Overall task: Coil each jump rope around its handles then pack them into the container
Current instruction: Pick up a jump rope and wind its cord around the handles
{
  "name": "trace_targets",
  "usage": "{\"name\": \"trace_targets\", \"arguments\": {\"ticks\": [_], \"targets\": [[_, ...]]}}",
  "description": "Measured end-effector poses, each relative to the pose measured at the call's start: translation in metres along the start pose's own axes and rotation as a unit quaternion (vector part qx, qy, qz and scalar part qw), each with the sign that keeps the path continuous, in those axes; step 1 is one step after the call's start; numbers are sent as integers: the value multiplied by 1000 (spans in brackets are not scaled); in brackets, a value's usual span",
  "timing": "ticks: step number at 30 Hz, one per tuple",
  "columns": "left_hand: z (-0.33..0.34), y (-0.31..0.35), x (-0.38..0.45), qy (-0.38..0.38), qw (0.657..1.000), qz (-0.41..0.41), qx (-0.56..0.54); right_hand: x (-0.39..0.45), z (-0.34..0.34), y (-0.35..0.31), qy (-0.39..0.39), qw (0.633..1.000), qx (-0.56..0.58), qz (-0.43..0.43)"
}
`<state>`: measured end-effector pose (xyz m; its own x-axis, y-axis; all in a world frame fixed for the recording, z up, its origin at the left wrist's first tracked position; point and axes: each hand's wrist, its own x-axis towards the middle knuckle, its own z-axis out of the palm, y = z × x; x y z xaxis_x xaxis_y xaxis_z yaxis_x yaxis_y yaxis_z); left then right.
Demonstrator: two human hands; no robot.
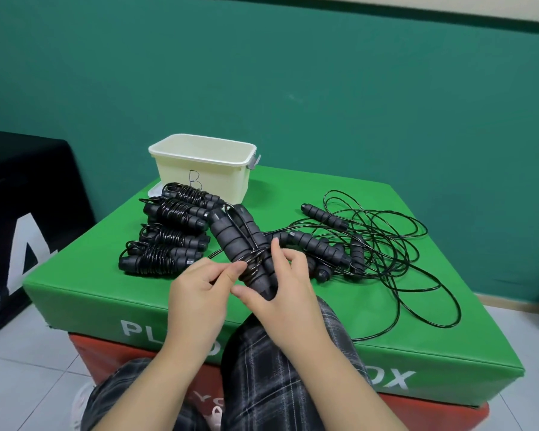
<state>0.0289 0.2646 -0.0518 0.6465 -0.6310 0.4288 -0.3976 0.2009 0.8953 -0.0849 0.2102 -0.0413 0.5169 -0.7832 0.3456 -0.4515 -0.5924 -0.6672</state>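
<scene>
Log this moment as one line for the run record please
step: coiling rope | left hand: pinching cord | right hand: gripping paired handles | coiled ropes: beside container | loose ropes: on green box

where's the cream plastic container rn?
In the head view, the cream plastic container stands at the far left corner of the green foam plyo box, just behind the stack of coiled black jump ropes.

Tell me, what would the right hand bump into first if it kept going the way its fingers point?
Probably the pair of handles it is wrapping; the right hand already touches them. Beyond lie coiled ropes.
</scene>
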Motion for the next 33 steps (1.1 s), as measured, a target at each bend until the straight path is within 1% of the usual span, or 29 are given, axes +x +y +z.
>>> {"name": "trace_targets", "arguments": {"ticks": [2,4,8,11,14,16,18,21,23,25,27,29,31,33], "targets": [[-5,4,2,-3,1000,19,-16,2,-1,-1,-29,1000,-11,-4],[-9,8,6,-9,999,43,-29,6,-3,-3,-37,999,3,-8],[-21,12,16,-23,995,99,-9,12,-4,-5,-11,998,68,-11],[-28,6,21,-37,992,124,-1,14,4,-8,17,986,164,13],[-28,2,22,-48,991,125,-29,17,17,-13,66,950,299,56],[-24,1,26,-62,990,121,-41,22,22,-19,102,922,366,73],[-21,2,31,-87,987,132,-36,26,24,-24,133,896,414,88],[-19,1,37,-97,984,140,-43,29,25,-21,157,874,449,95],[-15,-2,35,-75,991,99,-55,24,24,-16,158,864,469,89],[-9,-5,32,-45,995,31,-79,19,23,-13,146,859,484,83],[-4,-6,30,-35,994,-29,-103,15,24,-11,136,854,496,80],[1,-6,31,-54,987,-77,-130,13,23,-12,138,845,510,82],[4,-1,31,-105,978,-121,-132,13,20,-13,145,838,520,76],[4,2,28,-148,970,-145,-128,12,17,-14,151,845,508,64]]}}
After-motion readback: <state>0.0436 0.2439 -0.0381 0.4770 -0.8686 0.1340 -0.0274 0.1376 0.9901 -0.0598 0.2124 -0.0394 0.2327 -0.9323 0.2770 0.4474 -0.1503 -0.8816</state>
